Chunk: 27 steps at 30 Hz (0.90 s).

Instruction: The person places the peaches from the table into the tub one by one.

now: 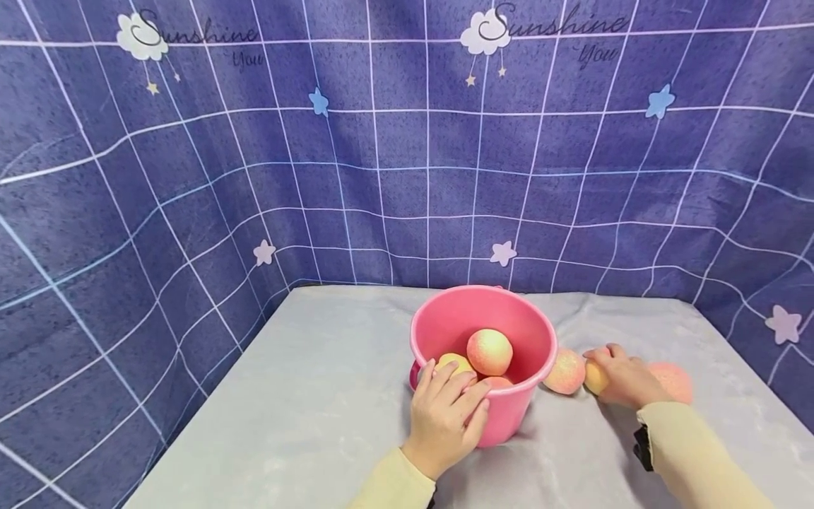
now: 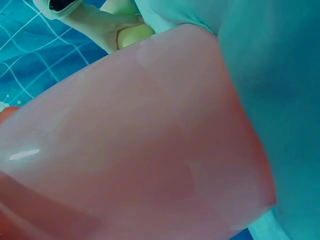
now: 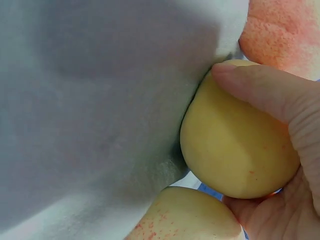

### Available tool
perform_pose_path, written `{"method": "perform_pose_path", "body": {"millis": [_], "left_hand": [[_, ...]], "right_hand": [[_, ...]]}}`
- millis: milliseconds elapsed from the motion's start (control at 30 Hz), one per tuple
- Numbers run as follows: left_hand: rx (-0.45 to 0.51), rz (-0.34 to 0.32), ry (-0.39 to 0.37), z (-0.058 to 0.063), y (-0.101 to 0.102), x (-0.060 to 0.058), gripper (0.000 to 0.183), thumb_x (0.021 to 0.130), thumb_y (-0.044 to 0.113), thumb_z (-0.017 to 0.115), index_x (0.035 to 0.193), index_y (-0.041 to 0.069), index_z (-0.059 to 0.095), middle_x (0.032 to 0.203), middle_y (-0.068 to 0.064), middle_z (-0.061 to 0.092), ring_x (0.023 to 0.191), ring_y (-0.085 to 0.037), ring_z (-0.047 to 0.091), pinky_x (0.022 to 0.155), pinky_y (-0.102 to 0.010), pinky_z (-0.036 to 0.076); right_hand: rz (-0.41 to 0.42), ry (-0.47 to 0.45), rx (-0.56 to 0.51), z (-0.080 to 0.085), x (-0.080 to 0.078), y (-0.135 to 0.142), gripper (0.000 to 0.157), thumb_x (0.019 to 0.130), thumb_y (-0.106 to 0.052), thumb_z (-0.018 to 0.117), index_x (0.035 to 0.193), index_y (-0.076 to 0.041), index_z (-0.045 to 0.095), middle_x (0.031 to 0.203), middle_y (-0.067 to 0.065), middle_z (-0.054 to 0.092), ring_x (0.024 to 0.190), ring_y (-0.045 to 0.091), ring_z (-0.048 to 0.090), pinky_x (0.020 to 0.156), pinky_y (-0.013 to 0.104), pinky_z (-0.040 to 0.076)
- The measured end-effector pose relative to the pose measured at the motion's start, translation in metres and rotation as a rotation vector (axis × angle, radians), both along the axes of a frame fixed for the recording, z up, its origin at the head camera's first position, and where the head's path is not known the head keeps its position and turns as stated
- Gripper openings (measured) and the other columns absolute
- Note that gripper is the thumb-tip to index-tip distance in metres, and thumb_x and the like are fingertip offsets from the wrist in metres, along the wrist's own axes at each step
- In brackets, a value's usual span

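Observation:
A pink bucket (image 1: 502, 417) stands on the cloth with several peaches inside, among them a yellow-red peach (image 1: 490, 352) and a yellow peach (image 1: 455, 365). My left hand (image 1: 444, 420) grips its near-left rim, fingers over the edge and thumb along the outside. To the right of the bucket, my right hand (image 1: 626, 380) holds another yellow peach (image 3: 240, 135), thumb on one side and fingers on the other. That peach sits right at the grey cloth. The left wrist view is mostly filled by the bucket's side (image 2: 140, 135).
A pinkish peach (image 1: 564, 372) lies between the bucket and my right hand. Another pink peach (image 1: 674, 382) lies to the right, partly behind that hand. The grey cloth (image 1: 305, 396) covers the table, and a blue gridded curtain (image 1: 394, 141) hangs behind and at the sides.

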<state>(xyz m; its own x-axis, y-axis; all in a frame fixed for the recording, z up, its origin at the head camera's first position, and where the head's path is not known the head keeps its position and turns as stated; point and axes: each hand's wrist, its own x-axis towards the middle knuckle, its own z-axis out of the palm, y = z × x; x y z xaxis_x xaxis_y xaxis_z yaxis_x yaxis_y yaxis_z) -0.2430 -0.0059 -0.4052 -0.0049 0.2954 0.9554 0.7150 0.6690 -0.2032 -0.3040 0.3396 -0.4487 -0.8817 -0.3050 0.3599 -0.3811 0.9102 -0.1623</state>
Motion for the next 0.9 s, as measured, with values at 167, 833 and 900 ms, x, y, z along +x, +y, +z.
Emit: {"method": "perform_pose_path", "body": {"millis": [167,833,900], "left_hand": [[-0.033,0.008,-0.025,0.0006,-0.0012,-0.0008,0.028,0.093,0.026,0.049,0.090,0.019,0.076,0.088,0.001,0.068,0.092,-0.023,0.062,0.088,-0.050,0.046],[-0.028,0.002,-0.024,0.0024,-0.0034,-0.0006,0.029,0.092,0.027,0.049,0.088,0.020,0.076,0.086,0.003,0.068,0.087,-0.021,0.063,0.086,-0.045,0.046],[-0.020,0.005,-0.010,0.0031,-0.0037,-0.0006,0.028,0.092,0.026,0.049,0.087,0.020,0.076,0.086,0.003,0.068,0.087,-0.021,0.063,0.086,-0.046,0.046]], "right_hand": [[-0.005,0.022,0.001,-0.0033,0.0005,0.0004,0.053,0.058,-0.015,0.081,0.106,-0.005,0.062,0.094,0.026,0.050,0.065,0.038,0.056,0.060,0.055,0.046],[0.011,0.016,-0.021,-0.0055,0.0014,-0.0014,0.055,0.055,-0.005,0.081,0.106,-0.003,0.061,0.097,0.028,0.050,0.069,0.040,0.055,0.061,0.057,0.046],[0.013,0.009,-0.016,-0.0034,0.0002,-0.0025,0.055,0.055,-0.006,0.081,0.106,-0.003,0.061,0.097,0.030,0.050,0.071,0.042,0.055,0.061,0.058,0.045]]}}
